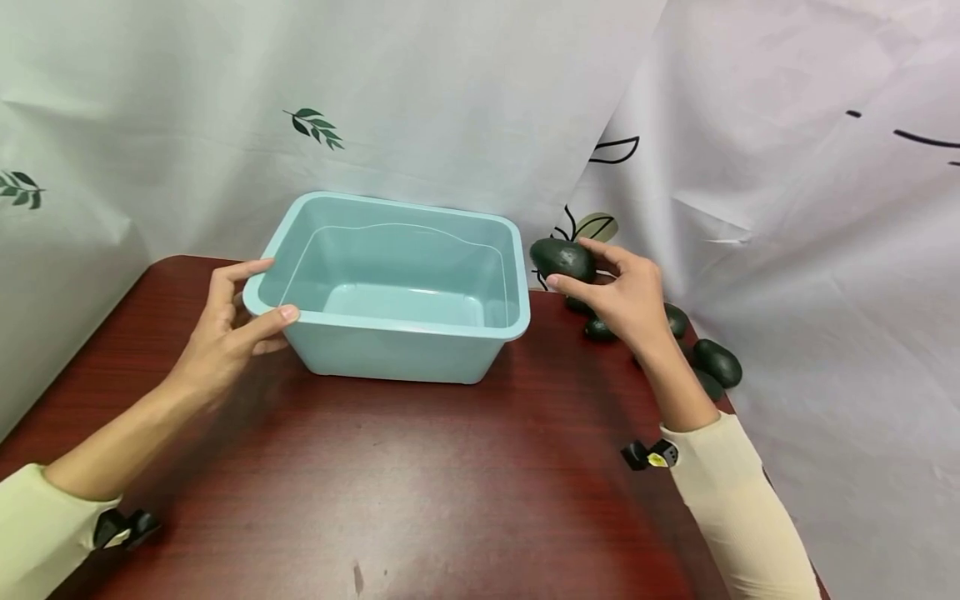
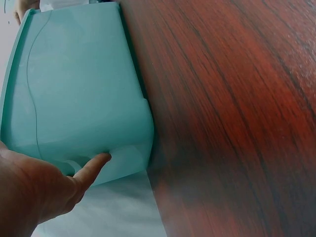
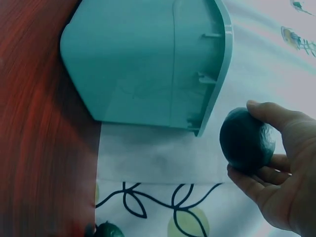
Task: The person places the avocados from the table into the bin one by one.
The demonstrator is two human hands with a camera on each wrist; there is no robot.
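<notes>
A light blue plastic tub (image 1: 405, 354) stands upright on the table. My left hand (image 1: 225, 321) grips its left front corner, with the thumb over the rim and other fingers partly hidden by the hand and tub. In the left wrist view, one finger of the left hand (image 2: 54, 182) lies along the tub's outer wall (image 2: 84, 74). Just beyond the right rim, my right hand (image 1: 626, 287) holds a dark green avocado (image 1: 566, 260) between thumb and fingers, raised off the table. The right wrist view shows that avocado (image 3: 244, 140) beside the tub (image 3: 133, 64), apart from it.
Several more avocados (image 1: 717, 363) lie at the table's right edge, partly hidden behind the right forearm. The dark red wooden table (image 1: 420, 483) extends toward me. Behind it hangs a pale cloth (image 1: 465, 100) with leaf prints.
</notes>
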